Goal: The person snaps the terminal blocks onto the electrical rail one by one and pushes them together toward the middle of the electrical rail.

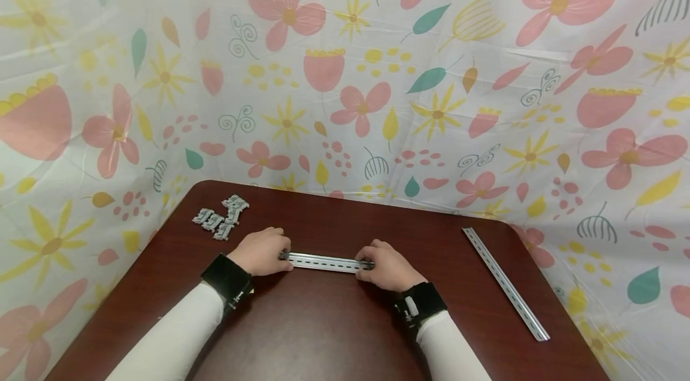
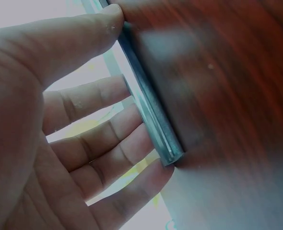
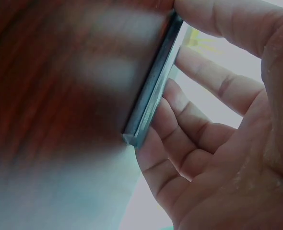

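Note:
A short slotted metal DIN rail [image 1: 323,262] lies crosswise near the middle of the dark wooden table. My left hand [image 1: 262,251] grips its left end, thumb on the near edge and fingers along the far edge. At the other end my right hand [image 1: 389,265] holds it the same way. In the left wrist view the rail's end [image 2: 153,117] runs along the fingertips of the left hand [image 2: 60,124]. The right wrist view has the opposite rail end [image 3: 153,88] between the thumb and fingers of the right hand [image 3: 218,120].
Several small grey terminal-block-like pieces [image 1: 223,217] sit in a cluster at the table's back left. A longer slotted metal rail [image 1: 505,282] lies slanted on the right side. Behind the table [image 1: 302,327] hangs a flower-patterned cloth [image 1: 345,69].

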Demonstrator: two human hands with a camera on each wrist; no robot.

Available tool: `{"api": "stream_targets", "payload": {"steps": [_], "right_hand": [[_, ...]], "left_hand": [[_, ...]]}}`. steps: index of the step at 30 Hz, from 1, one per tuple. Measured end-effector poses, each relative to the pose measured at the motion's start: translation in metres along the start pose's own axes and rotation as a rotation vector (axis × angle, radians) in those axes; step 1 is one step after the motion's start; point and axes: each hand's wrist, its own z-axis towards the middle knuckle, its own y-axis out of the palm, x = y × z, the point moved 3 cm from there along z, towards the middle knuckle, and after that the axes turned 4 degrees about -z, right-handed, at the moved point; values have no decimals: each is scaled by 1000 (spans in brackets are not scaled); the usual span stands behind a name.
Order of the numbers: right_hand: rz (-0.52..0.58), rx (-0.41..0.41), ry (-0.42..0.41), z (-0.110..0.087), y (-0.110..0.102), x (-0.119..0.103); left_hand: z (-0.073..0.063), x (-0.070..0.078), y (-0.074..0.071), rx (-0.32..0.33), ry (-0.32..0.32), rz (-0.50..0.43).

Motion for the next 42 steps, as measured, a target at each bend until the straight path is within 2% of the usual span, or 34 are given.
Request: {"api": "stream_targets", "payload": {"steps": [11,16,20,25,32,36,42], "right_hand": [[4,3,20,2,1,4],[7,7,22,1,0,3],[9,12,22,1,-2,3],[6,12,26,2,-1,3],[5,16,38,2,0,4],[5,14,39,2,1,4],[11,12,35,3,1,4]], "left_hand": [[-3,-5,-2,-4,3,-17],[-6,-13,-6,-5,-22,-20],[-9,-22,-13,20,-21,-47],[-14,-43,-21,64,-55,-62],[-21,-80,-34,148,-173,-42],[-30,-99,-45,186,-249,-44],[-48,-139,-53,247,-343,-83]]}}
